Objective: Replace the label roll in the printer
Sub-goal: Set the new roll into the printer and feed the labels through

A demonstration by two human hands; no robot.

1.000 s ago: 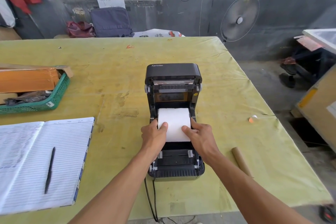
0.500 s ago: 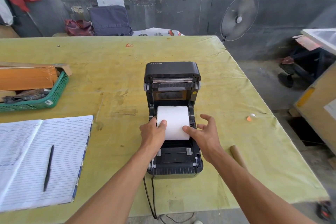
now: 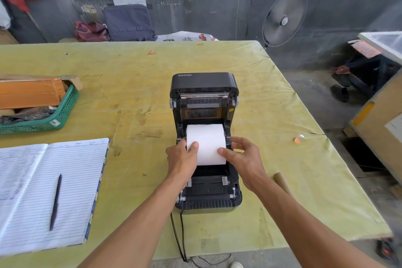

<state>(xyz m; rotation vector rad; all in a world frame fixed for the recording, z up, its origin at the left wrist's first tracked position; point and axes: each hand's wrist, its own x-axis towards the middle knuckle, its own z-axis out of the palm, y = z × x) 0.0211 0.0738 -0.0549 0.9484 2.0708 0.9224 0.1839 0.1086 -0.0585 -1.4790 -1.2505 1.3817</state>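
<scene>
1. The left hand (image 3: 181, 160) presses its thumb onto the front face of the white label roll (image 3: 206, 144), its other fingers hidden behind the roll's left end, so it appears to pinch that end. The right hand (image 3: 240, 159) has its thumb tip on the roll's lower right face while its fingers spread over the printer's right wall; it steadies more than it clasps.
2. The roll sits in the bay of the open black printer (image 3: 205, 143), at the centre of the frame, lid (image 3: 203, 81) tilted up behind it. Whether the side holders have caught the core cannot be told.
3. Risk: if the core is not seated on both holders, the roll could sit crooked and feed askew. Uneven thumb pressure would cause that.
4. Risk: no free leading edge shows over the front guides (image 3: 207, 181). If the lid closes before the paper is drawn forward, nothing would feed.
5. Risk: the roll's winding direction cannot be read here; loaded the wrong way, the labels would likely face away from the print head.
6. Risk: pressing on the outer wrap could crease or loosen it.
7. The cardboard core (image 3: 282, 183), at the lower right beside the right forearm, could be knocked off the yellow-green table (image 3: 134, 98).
</scene>
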